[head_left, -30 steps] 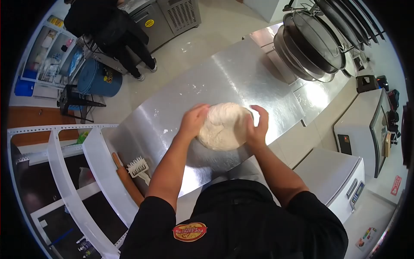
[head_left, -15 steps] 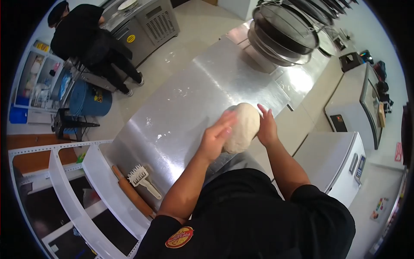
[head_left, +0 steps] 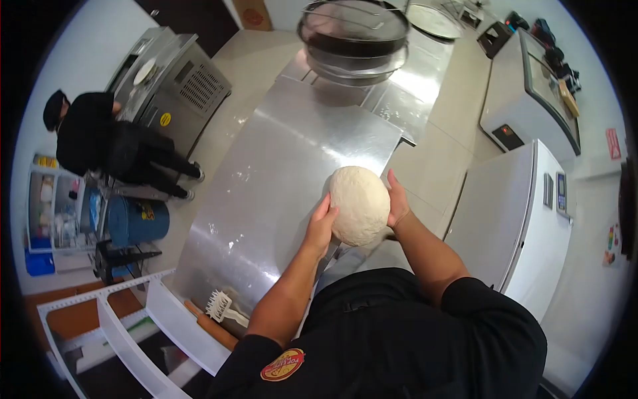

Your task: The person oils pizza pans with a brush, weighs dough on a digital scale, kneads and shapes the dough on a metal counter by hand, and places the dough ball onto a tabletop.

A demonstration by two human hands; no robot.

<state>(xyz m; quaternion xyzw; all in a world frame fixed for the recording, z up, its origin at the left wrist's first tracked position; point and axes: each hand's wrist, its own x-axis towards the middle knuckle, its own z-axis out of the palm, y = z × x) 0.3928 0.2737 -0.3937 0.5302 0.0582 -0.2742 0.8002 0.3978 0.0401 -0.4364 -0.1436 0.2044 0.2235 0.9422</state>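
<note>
A round, pale ball of dough (head_left: 359,205) is between my two hands by the edge of the steel table. My left hand (head_left: 322,226) cups its left side, with the thumb on the front and some fingers hidden behind it. On the opposite side, my right hand (head_left: 399,201) is against the dough with one digit pointing up and the other fingers partly hidden. Whether the dough rests on the table or hangs just above it I cannot tell.
The steel table (head_left: 266,173) carries scattered flour, a white spiked dough roller (head_left: 222,307) and a wooden rolling pin (head_left: 211,327). Stacked round pans (head_left: 352,40) are at the far end. A white shelf rack (head_left: 193,326) borders the left; a co-worker (head_left: 100,139) stands beyond.
The view has shifted toward the right. The dough now looks rounder and faces me more fully. My left hand has moved from over its upper left to its lower left side.
</note>
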